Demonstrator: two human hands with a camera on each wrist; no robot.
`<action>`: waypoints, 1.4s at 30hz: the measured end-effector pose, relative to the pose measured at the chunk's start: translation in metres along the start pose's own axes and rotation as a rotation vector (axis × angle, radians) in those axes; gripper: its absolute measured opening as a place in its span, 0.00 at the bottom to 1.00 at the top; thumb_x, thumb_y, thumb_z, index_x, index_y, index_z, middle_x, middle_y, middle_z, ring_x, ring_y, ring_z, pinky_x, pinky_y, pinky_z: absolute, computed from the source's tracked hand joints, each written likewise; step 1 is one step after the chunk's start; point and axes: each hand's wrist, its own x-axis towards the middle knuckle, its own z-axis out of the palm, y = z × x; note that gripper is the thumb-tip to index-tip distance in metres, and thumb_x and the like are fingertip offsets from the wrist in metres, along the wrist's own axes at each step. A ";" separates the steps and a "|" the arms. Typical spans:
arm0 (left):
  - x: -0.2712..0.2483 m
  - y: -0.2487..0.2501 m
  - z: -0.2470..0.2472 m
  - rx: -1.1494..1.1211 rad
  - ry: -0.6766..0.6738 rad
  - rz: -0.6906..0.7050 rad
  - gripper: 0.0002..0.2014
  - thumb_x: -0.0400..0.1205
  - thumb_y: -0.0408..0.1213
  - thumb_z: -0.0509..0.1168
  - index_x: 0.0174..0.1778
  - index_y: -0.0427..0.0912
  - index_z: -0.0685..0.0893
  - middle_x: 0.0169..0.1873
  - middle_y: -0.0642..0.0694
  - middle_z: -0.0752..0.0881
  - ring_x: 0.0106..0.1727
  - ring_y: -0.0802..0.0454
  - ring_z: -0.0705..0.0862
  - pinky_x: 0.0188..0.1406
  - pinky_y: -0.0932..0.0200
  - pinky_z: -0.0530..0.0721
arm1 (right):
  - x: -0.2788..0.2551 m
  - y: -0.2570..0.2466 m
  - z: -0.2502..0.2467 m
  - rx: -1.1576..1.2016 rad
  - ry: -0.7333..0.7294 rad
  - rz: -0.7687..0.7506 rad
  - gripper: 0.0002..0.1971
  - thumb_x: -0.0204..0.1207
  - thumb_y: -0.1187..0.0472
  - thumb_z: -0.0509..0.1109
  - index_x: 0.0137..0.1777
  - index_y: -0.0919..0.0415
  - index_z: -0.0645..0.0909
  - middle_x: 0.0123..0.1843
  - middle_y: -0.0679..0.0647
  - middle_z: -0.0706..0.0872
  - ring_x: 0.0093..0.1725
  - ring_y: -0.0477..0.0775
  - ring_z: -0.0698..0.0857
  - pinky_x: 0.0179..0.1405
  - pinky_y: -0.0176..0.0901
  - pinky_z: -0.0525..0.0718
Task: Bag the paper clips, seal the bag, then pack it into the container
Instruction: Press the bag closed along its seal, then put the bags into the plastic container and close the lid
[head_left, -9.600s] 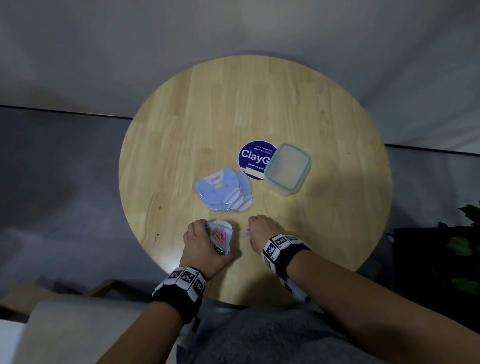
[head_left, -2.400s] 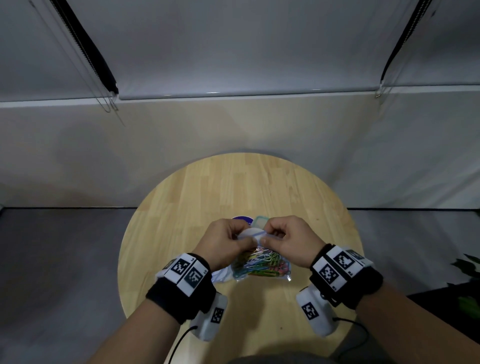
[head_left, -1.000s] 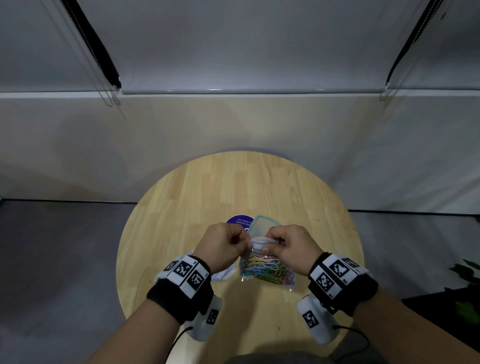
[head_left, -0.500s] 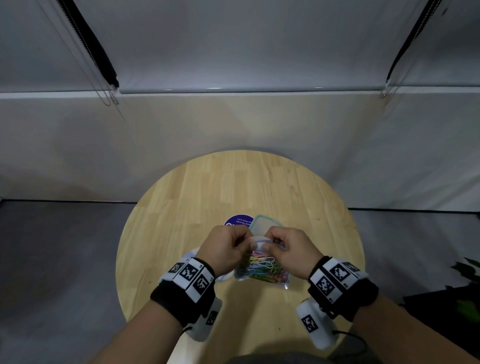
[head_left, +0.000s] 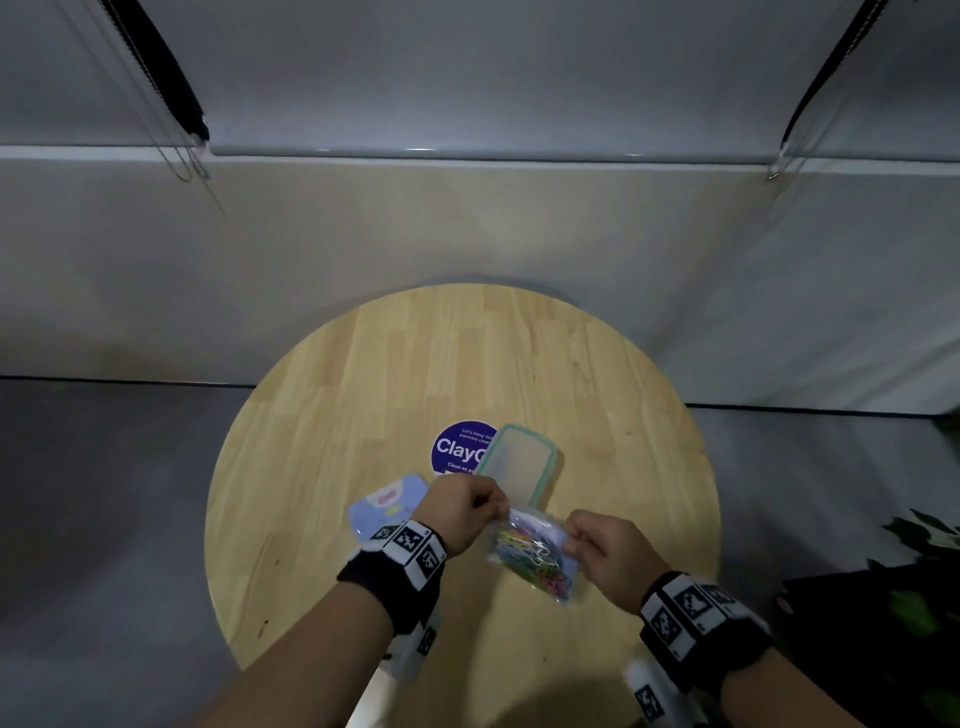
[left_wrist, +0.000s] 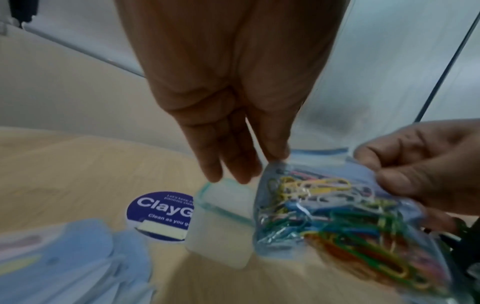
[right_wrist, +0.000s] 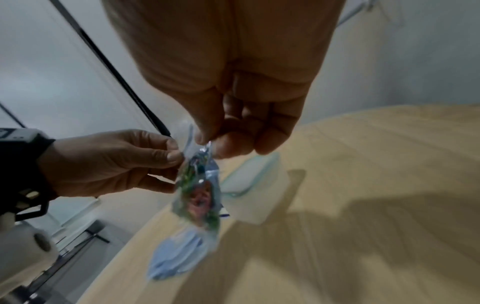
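A small clear zip bag (head_left: 535, 558) full of coloured paper clips (left_wrist: 324, 207) hangs tilted above the near half of the round wooden table (head_left: 395, 374). My left hand (head_left: 498, 512) pinches the bag's top left corner. My right hand (head_left: 571, 543) pinches the top right corner, which sits lower. The bag's blue zip strip (left_wrist: 317, 153) runs between the two pinches. In the right wrist view the bag (right_wrist: 200, 191) is seen edge-on below my right fingertips (right_wrist: 205, 133). An open clear container (head_left: 519, 462) with a teal rim stands just beyond the bag.
A round purple sticker (head_left: 457, 447) lies on the table left of the container. A stack of light blue bags (head_left: 387, 512) lies by my left wrist. A wall rises behind the table, and green leaves (head_left: 924, 535) show at the right edge.
My two hands pinched the bag's top close together; they have slid apart to its corners. The right hand has dropped, so the bag now tilts.
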 end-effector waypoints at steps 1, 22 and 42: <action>0.008 -0.005 0.003 0.047 0.004 -0.016 0.06 0.78 0.36 0.68 0.47 0.43 0.88 0.47 0.46 0.87 0.50 0.49 0.84 0.49 0.61 0.77 | 0.000 0.011 0.003 0.015 0.001 0.045 0.13 0.71 0.61 0.67 0.28 0.48 0.70 0.22 0.47 0.75 0.25 0.41 0.72 0.31 0.41 0.75; -0.052 -0.051 0.047 0.280 -0.171 -0.198 0.29 0.78 0.48 0.63 0.76 0.55 0.66 0.67 0.44 0.72 0.68 0.43 0.75 0.67 0.52 0.75 | 0.055 -0.009 0.029 0.095 0.139 0.321 0.13 0.73 0.66 0.69 0.58 0.59 0.82 0.42 0.56 0.85 0.44 0.58 0.84 0.46 0.40 0.79; -0.033 -0.094 0.056 -0.519 -0.069 -0.457 0.14 0.80 0.40 0.68 0.55 0.42 0.71 0.47 0.45 0.82 0.46 0.49 0.81 0.44 0.56 0.82 | 0.026 0.017 0.083 0.569 -0.280 0.652 0.11 0.68 0.69 0.75 0.48 0.68 0.79 0.37 0.59 0.83 0.28 0.53 0.82 0.27 0.44 0.83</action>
